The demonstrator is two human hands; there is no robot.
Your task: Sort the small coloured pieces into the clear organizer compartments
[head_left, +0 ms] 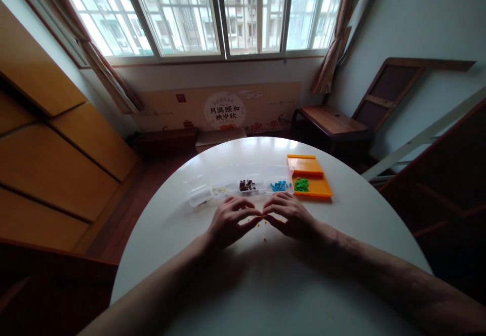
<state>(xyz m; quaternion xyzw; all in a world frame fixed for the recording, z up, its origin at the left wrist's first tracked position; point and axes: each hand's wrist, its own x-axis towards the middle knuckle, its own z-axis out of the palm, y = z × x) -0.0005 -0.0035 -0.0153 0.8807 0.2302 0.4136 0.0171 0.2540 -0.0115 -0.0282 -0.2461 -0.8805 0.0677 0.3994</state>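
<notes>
My left hand (pixel 231 220) and my right hand (pixel 291 216) meet fingertip to fingertip over the white round table (pixel 243 285). Thumb and fingers are pinched on both; whatever lies between the tips is too small to make out. A few tiny yellow pieces (pixel 265 239) lie on the tabletop under and near the fingers. Just beyond the hands stand clear plastic boxes: one holds dark brown pieces (pixel 247 185), another blue pieces (pixel 279 185), another a few pale yellow pieces (pixel 220 190). Green pieces (pixel 301 184) are heaped in an orange tray (pixel 321 193) to the right.
At the far left of the row is another clear box (pixel 200 198) with a little dark matter by its near edge. Past the table are a wooden chair (pixel 334 119), a printed cardboard panel (pixel 159 106) and a window (pixel 186 17). Wooden cabinets (pixel 41 174) line the left.
</notes>
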